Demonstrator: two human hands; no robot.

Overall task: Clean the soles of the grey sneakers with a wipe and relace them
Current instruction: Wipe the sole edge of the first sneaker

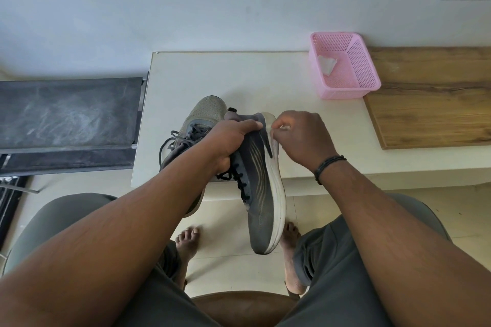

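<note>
My left hand point(231, 141) grips a dark grey sneaker point(261, 202) by its collar, holding it on its side with the toe toward me and the white sole point(279, 194) facing right. My right hand point(300, 135) has its fingers curled against the sole's heel end, pinching a small white wipe point(284, 128) that is mostly hidden by the fingers. The second grey sneaker point(198, 119) lies on the white table point(265, 79) behind my left hand, its dark laces loose.
A pink mesh basket point(353, 87) stands at the table's back right with a crumpled white wipe point(327, 64) inside. A wooden board point(430, 98) lies to the right. A dark bench point(66, 114) sits at the left. My bare feet rest on the tiled floor below.
</note>
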